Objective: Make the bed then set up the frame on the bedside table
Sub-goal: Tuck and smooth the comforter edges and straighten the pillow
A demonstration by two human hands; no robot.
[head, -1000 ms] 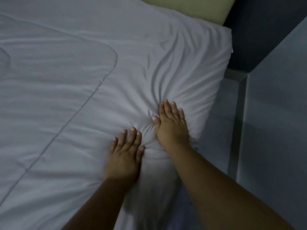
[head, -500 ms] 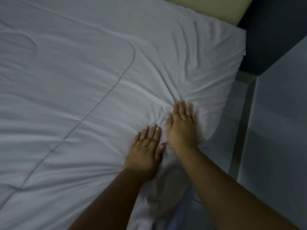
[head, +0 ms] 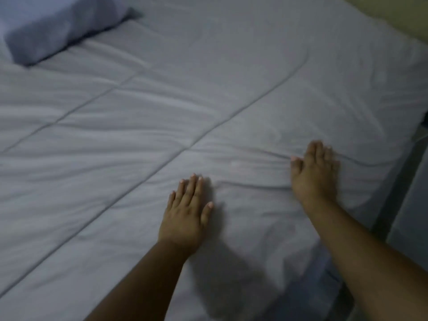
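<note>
**Q:** What is happening, and how should it be done well?

**A:** A person smooths a pale grey duvet near the bed's right edge. The step appears to be flattening wrinkles, as a long crease runs between the hands. Sweeping flat palms outward, from the middle toward the edge, should push the crease off without bunching the cloth. Light, even pressure suits the soft filling.

**Q:** How are the hands placed?

**A:** Both lie palm down, fingers straight and close together, gripping nothing. The left hand rests just right of a stitched seam. The right hand rests farther out, near the edge, apart from the left. A pillow sits at the far upper left. The frame and bedside table are out of view.
</note>
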